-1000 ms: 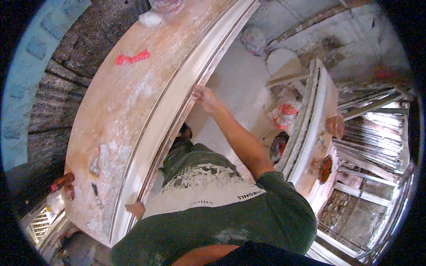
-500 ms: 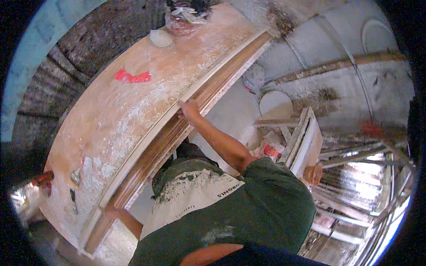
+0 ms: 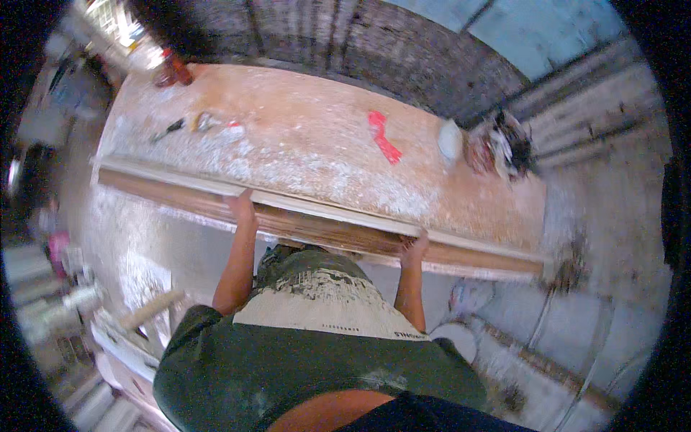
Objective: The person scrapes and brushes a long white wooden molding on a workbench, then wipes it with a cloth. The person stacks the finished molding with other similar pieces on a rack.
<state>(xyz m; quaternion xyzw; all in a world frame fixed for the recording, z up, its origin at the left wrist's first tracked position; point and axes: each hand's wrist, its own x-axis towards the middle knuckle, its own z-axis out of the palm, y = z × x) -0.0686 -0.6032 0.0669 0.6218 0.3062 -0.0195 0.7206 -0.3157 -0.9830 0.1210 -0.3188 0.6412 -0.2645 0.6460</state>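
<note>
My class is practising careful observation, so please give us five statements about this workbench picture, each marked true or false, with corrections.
1. The left hand and the right hand both touch the long wooden piece. True.
2. The long wooden piece stands upright on one end. False: it runs lengthwise along the near side of the table.
3. A red strip lies on the table, apart from both hands. True.
4. The white rounded object is to the left of the red strip. False: it is to the right of it.
5. The person wears a dark green shirt with a pale panel. True.
</note>
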